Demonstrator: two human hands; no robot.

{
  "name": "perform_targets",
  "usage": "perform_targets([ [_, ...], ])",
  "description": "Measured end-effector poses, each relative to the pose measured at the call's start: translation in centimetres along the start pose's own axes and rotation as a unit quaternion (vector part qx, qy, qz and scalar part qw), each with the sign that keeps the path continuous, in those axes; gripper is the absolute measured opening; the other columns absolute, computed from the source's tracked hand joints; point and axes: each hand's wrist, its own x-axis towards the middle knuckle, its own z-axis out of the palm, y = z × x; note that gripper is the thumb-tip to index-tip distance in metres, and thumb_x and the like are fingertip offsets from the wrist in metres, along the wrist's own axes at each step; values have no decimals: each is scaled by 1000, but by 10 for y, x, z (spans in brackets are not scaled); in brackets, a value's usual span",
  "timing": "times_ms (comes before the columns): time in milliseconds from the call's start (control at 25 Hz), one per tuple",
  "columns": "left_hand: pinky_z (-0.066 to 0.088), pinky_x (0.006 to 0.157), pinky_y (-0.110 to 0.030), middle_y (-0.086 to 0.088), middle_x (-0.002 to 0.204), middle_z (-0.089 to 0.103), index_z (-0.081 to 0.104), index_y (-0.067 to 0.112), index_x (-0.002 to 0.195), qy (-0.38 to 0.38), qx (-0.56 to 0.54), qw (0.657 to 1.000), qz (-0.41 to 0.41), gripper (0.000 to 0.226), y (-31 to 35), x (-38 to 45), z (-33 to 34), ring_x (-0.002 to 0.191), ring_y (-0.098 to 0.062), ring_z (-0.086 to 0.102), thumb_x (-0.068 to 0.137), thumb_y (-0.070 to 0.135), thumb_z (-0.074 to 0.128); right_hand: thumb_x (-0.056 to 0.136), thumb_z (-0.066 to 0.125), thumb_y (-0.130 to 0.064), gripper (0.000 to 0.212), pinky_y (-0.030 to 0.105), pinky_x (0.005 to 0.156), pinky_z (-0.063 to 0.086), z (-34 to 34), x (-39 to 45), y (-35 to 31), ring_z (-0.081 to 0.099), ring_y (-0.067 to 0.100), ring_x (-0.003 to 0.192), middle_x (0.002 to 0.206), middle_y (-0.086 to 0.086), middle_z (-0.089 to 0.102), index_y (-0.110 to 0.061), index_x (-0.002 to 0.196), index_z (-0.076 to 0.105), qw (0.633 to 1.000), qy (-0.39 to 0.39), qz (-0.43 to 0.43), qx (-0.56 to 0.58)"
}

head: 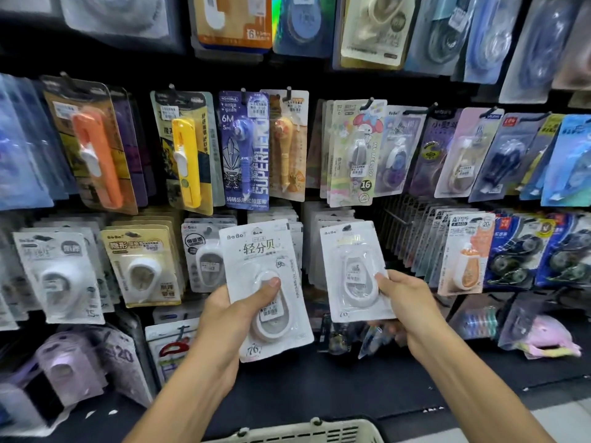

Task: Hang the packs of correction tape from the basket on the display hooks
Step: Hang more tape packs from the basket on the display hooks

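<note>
Your basket (297, 431) is cut off by the bottom edge, only the rim shows, contents hidden. Fingers of your right hand (404, 302) sit behind its pack (353, 270), so only the thumb shows. Left hand (230, 314) same, fingers behind its pack (265, 289). Top row packs (367, 27) are blurred and cropped by the top edge, labels unreadable. Far-left packs (19, 148) are smeared, can't tell product. Price stickers too small to read.

Black display wall (348, 81) w/ hooks, pale floor (563, 420).
</note>
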Motion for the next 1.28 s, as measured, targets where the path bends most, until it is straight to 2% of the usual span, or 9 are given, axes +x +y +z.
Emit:
perform_targets([
  [160,56,85,-35,-6,105,80,74,12,114,5,-8,1000,5,52,-2,1,3,97,-23,77,65,29,83,103,55,-28,16,23,36,43,6,1,2,55,16,41,78,3,68,-16,109,64,995,64,43,62],
  [320,57,85,-36,-2,103,81,75,17,109,15,-3,1000,16,45,-8,6,14,95,-20,77,66,30,81,89,70,-52,56,42,92,52,23,-27,14,62,23,112,131,-2,59,-30,134,47,1000,-1,-8,-22],
  [440,61,79,-31,-1,106,80,74,20,112,-45,20,999,22,45,-12,7,30,98,-19,77,71,39,79,80,80,-38,58,31,80,58,49,-48,15,74,19,101,111,-1,77,-37,129,49,970,-223,-68,64],
  [520,56,86,-26,7,118,74,68,27,117,-40,149,985,72,49,-13,9,35,111,-15,70,79,58,69,86,77,-20,54,30,77,60,52,-39,17,75,20,100,109,-1,78,-35,130,50,969,-196,-115,93],
  [680,12,125,-45,9,169,15,28,33,155,54,638,712,288,66,-15,37,10,156,-19,8,97,61,37,92,71,-12,52,36,60,59,20,-15,16,75,26,90,106,-3,77,-40,131,51,987,-30,-112,108],
  [760,-5,126,-50,9,171,-5,17,33,160,1,711,645,281,68,-18,52,-4,158,-19,-10,99,58,29,90,72,-13,54,38,67,57,11,-6,21,74,24,89,105,-4,76,-57,117,55,993,-11,-110,41],
  [920,-21,120,-49,14,162,-28,6,33,163,-58,747,610,260,72,-33,65,-24,152,-14,-25,101,55,36,84,74,-16,32,28,83,52,15,1,26,66,11,110,115,-16,72,-43,102,74,989,-39,-129,63],
  [1080,-22,117,-49,14,159,-34,-4,34,162,-59,754,599,262,79,-34,71,-27,147,-10,-29,100,51,42,70,74,-21,29,24,72,50,3,-2,20,68,18,96,103,-5,76,-27,98,78,981,-104,-144,72],
  [1280,-21,118,-51,9,164,-32,-11,31,161,-62,768,588,247,83,-35,66,-23,155,-20,-21,100,48,43,87,72,-19,24,15,37,42,3,0,15,60,26,78,110,-5,76,-41,95,77,993,30,-80,85],
])
